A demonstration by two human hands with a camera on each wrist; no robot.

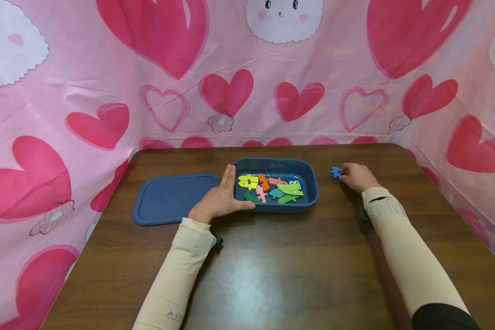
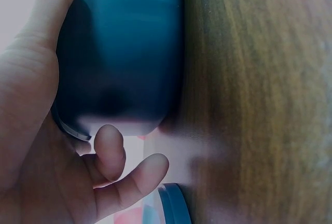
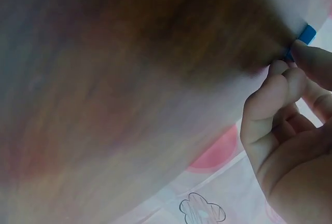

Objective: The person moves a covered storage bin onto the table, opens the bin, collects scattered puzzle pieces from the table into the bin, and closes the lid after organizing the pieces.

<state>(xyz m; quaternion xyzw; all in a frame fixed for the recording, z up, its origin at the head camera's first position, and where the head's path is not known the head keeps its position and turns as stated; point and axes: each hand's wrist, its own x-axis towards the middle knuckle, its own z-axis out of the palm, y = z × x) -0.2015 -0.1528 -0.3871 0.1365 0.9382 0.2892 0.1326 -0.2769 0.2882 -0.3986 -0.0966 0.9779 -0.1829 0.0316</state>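
Note:
A dark blue rectangular box (image 1: 277,208) stands on the table with several colourful puzzle pieces (image 1: 264,182) inside, among them a green crocodile piece (image 1: 289,189). My left hand (image 1: 220,197) rests against its left end, fingers straight along that side and thumb along the front rim. In the left wrist view the box wall (image 2: 119,42) lies beside the thumb, and two fingers stand off from it. Right of the box, my right hand (image 1: 358,177) pinches a small blue puzzle piece (image 1: 335,172) close over the table. In the right wrist view, thumb and fingertips hold that piece's edge.
A flat blue lid (image 1: 175,199) lies on the table left of the box, close to the left hand. The brown wooden table (image 1: 297,261) stretches toward the front. A pink cloth with hearts (image 1: 264,59) hangs behind and beside the table.

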